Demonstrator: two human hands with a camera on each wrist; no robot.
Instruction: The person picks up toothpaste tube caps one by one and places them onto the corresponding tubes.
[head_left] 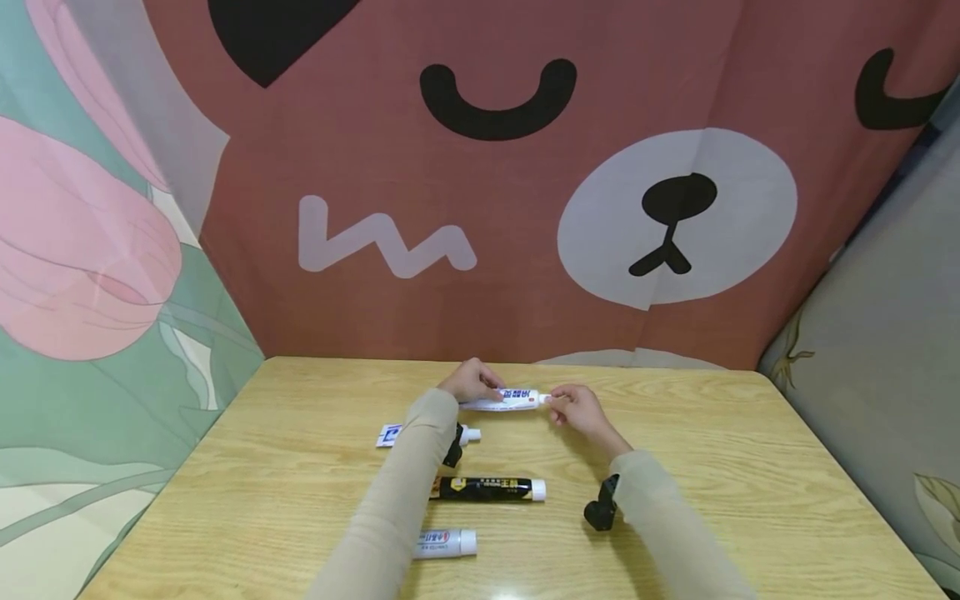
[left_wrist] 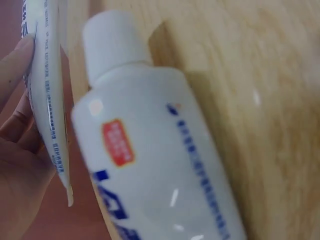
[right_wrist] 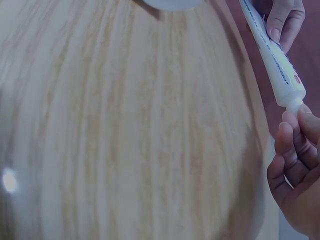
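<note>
A white toothpaste tube with blue lettering (head_left: 517,400) lies level near the back of the table. My left hand (head_left: 471,382) grips its body, thumb along the near side; the left wrist view shows the tube (left_wrist: 50,85) edge-on at the far left. At the tube's capped end, my right hand (head_left: 577,410) pinches the small white cap. In the right wrist view the thumb and fingertips of the right hand (right_wrist: 300,165) close around that cap, which they mostly hide. Close below the left wrist rests a second white tube (left_wrist: 145,150) with a red label.
Partly behind my left forearm, a black tube with a white cap (head_left: 491,489) and a grey-white tube (head_left: 446,543) lie on the wooden table (head_left: 675,467). A pink-brown curtain with a bear face (head_left: 510,317) hangs right behind the table's back edge.
</note>
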